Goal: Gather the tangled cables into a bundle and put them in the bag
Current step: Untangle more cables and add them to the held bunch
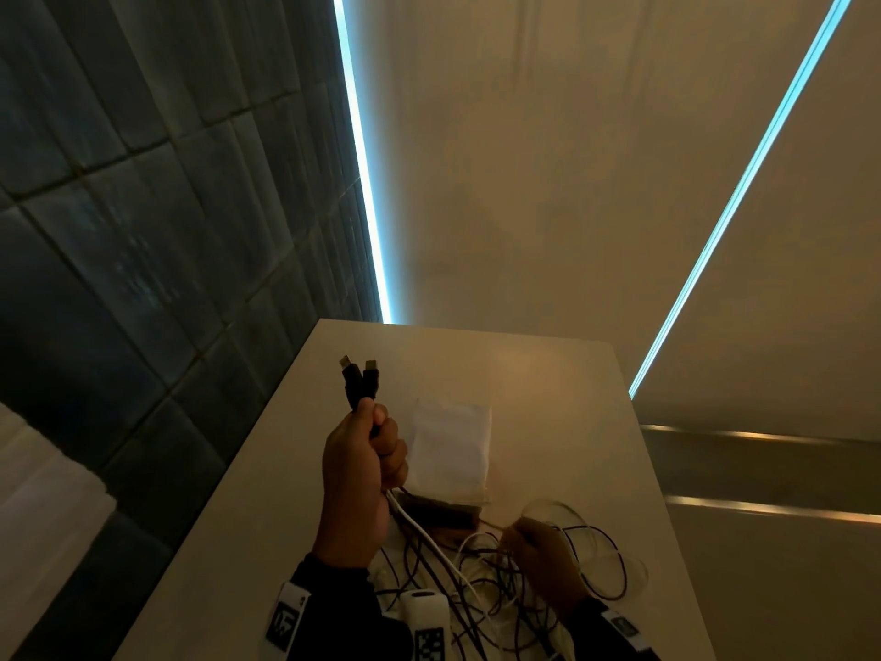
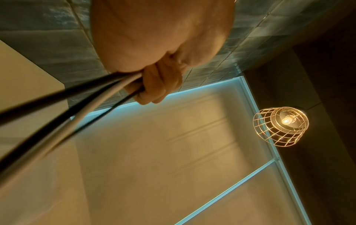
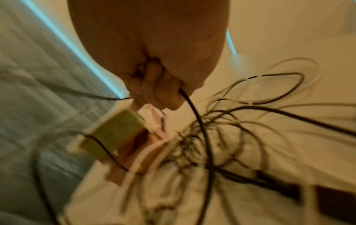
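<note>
Head view is showing the left hand [image 1: 360, 462] gripping cable ends upright, black plugs [image 1: 358, 380] pointing up. Cables [image 1: 457, 565] are trailing toward the tabletop's [image 1: 548, 384] near edge, where the right hand [image 1: 548, 560] is pinching loops. The bag [image 1: 452, 446] is lying just beyond both hands.

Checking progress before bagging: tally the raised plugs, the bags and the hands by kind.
Black plugs, in the left hand: 2
White bag: 1
Hands, the right hand gripping a black cable: 2
Total: 5
</note>
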